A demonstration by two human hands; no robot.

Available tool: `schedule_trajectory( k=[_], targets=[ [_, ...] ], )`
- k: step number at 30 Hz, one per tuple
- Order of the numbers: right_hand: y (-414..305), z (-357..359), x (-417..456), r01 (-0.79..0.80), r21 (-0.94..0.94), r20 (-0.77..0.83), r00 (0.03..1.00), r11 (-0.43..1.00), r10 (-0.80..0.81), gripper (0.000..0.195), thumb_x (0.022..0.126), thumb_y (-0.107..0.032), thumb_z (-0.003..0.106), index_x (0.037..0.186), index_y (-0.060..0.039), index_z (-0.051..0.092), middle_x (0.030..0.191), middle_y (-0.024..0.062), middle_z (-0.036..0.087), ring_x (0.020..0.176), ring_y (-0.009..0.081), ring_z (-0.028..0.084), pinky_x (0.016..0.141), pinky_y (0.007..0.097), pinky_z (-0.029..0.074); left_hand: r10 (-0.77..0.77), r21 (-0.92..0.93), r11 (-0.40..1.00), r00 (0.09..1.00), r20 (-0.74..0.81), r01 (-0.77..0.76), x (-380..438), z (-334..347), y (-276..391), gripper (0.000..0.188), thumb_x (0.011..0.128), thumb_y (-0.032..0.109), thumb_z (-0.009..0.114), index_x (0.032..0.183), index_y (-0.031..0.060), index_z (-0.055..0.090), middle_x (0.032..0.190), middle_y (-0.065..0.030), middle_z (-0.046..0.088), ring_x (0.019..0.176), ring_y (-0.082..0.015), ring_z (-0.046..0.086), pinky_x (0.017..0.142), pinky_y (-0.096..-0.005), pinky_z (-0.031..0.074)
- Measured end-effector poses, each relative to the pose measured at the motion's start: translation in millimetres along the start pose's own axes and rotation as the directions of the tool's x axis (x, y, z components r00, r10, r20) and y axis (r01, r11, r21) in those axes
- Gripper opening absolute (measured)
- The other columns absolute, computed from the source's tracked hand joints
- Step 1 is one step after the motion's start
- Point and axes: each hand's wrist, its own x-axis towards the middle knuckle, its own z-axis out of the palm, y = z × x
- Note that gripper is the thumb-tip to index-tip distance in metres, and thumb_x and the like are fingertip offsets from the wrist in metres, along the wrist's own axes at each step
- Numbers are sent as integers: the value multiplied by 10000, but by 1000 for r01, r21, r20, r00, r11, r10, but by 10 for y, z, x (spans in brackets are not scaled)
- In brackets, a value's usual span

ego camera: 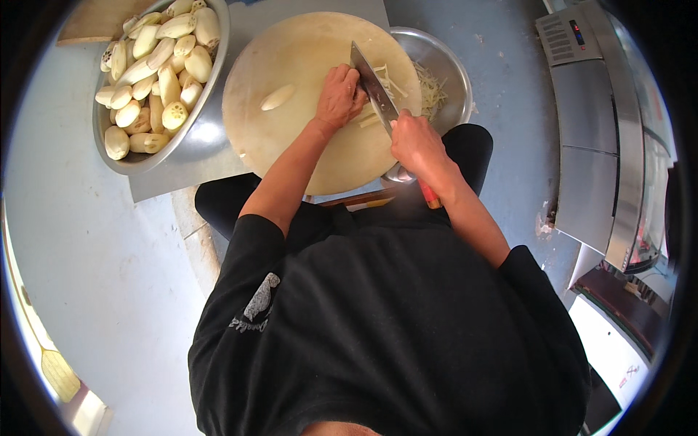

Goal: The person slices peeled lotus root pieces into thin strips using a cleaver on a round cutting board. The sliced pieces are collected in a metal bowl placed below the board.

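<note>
My right hand (417,141) grips a cleaver (375,82) with a wide steel blade; its red handle sticks out below my palm. The blade stands tilted over the right half of a thick round chopping board (289,147). My left hand (339,97), fingers curled, holds lotus root down against the board beside the blade; most of that piece is hidden under the fingers. Pale cut lotus root strips (390,82) lie right of the blade, and more show just below my left fingertips. A whole peeled lotus root segment (278,97) rests on the board's left side.
A large steel basin (224,32) heaped with peeled lotus roots (163,71) stands at the left. Partly under the board's right edge, a steel bowl (461,71) holds cut strips (431,90). My knees flank the board. A steel appliance (586,103) stands far right.
</note>
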Motion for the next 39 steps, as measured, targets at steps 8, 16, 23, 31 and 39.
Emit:
schedule_trajectory(
  k=[8, 16, 23, 31, 39],
  targets=[
    [132, 623, 174, 28, 64, -249, 968, 998, -12, 254, 1015, -191, 546, 914, 41, 566, 816, 317, 664, 837, 521, 657, 756, 570, 521, -161, -116, 981, 985, -62, 153, -65, -34, -72, 165, 870, 8, 592, 1031, 9, 553, 1096, -197, 568, 1065, -421, 529, 938, -470, 453],
    [278, 207, -10, 223, 193, -254, 952, 955, -171, 232, 1015, -204, 544, 965, 21, 567, 842, 301, 660, 813, 522, 639, 700, 599, 499, -315, 189, 895, 873, -373, 404, -582, -1119, -106, 296, 892, 6, 638, 1184, 15, 591, 1226, -202, 613, 1179, -411, 553, 1046, -482, 423],
    [290, 633, -98, 311, 187, -79, 950, 932, -301, 230, 988, -205, 572, 927, 16, 582, 782, 291, 659, 778, 509, 654, 700, 581, 520, -351, 428, 828, 930, -107, 362, -758, -1344, -306, 358, 825, 55, 747, 1175, 92, 679, 1232, -183, 635, 1166, -388, 567, 1009, -475, 436],
    [591, 277, 110, 292, 148, -65, 956, 945, -286, 234, 1001, -216, 576, 942, 10, 569, 842, 280, 661, 820, 513, 634, 713, 577, 506, -171, 218, 967, 969, 178, 131, -1143, -787, 475, 362, 828, 25, 685, 1174, 126, 712, 1240, -122, 630, 1158, -365, 573, 1002, -466, 457],
    [535, 284, -79, 274, 177, -61, 962, 945, -267, 217, 982, -192, 593, 943, 19, 558, 937, 284, 668, 899, 510, 620, 750, 563, 497, -270, 220, 937, 962, -42, 273, -715, -687, 283, 313, 831, -5, 660, 1140, 41, 687, 1286, -124, 626, 1207, -384, 564, 1006, -463, 479]
  ],
)
